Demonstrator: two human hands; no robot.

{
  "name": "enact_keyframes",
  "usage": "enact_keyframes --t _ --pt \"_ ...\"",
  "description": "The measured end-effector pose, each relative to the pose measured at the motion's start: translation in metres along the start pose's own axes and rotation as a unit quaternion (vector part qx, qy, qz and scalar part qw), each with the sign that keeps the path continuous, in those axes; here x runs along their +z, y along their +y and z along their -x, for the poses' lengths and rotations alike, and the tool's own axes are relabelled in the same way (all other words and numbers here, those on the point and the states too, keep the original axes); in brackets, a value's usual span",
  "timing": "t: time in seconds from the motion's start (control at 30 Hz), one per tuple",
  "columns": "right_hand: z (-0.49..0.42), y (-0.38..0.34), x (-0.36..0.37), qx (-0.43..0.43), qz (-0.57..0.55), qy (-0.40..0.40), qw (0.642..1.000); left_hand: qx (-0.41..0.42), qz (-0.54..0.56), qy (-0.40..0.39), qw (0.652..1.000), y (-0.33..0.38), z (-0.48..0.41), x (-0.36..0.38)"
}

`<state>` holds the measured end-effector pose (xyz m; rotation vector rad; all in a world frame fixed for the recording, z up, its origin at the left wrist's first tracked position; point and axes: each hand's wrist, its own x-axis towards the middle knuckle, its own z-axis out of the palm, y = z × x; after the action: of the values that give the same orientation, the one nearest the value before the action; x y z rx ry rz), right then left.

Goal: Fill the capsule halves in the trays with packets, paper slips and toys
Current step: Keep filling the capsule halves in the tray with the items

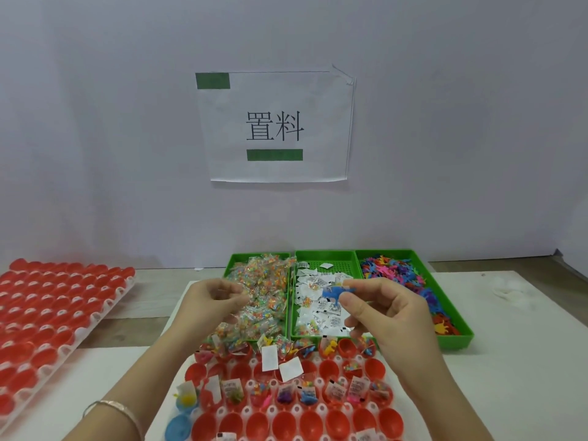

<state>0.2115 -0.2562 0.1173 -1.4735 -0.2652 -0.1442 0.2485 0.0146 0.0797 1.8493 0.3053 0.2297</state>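
Blue toy (334,292): a small, flat, rubbery-looking animal figure; it is hanging at centre frame, above the middle green bin (331,257).
Right hand (391,316): it is pinching the blue toy between thumb and fingertips, the other fingers curling loosely.
Left hand (216,300): it is hovering at the near-left edge of the packets (264,291) with its fingers curling inward; whether it is gripping one cannot be told (the fingertips are blurring into the heap).
Packets: clear, crinkly plastic sachets of tiny multicoloured pieces are heaping in the left green bin (234,259).
Paper slips (321,300): small white folded sheets with black print (too small to read) are lying in the middle green bin, a few packets among them.
Toys (401,275): pink, blue, purple, orange and yellow figures are filling the right green bin (458,340).
Capsule tray (272,410): a white moulded tray is sitting at bottom centre, in front of the bins.
Capsule halves (329,369): glossy red round cups are standing in the tray's rows; several are holding slips, packets and toys, and others are showing bare insides.
Blue halves (178,426): these are sitting at the tray's lower left corner.
Second tray (95,316): at the left of the frame, it is carrying rows of red halves.
Sign (275,125): white paper on the wall is reading "置料", with two green bars.
Bracelet (117,409): a thin metallic band is circling the left wrist.
Desk (509,361): a white sheet is covering it.
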Motion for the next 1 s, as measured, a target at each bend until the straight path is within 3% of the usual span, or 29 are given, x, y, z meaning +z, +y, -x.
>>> enact_keyframes --t 0.23,0.5,0.83,1.0 --pt "0.001 0.002 0.003 0.013 -0.011 -0.003 1.0 0.024 0.077 -0.011 0.997 0.025 0.023 0.011" --pt "0.006 0.0 0.015 0.068 -0.207 -0.062 0.974 0.016 0.259 -0.108 0.96 0.071 0.09 0.042" --pt "0.013 -0.005 0.021 0.01 -0.118 -0.021 0.993 0.013 0.303 -0.125 0.945 0.078 0.106 0.051" --pt "0.011 -0.006 0.019 0.043 -0.112 -0.058 0.991 0.027 0.296 -0.137 0.945 0.079 0.107 0.049"
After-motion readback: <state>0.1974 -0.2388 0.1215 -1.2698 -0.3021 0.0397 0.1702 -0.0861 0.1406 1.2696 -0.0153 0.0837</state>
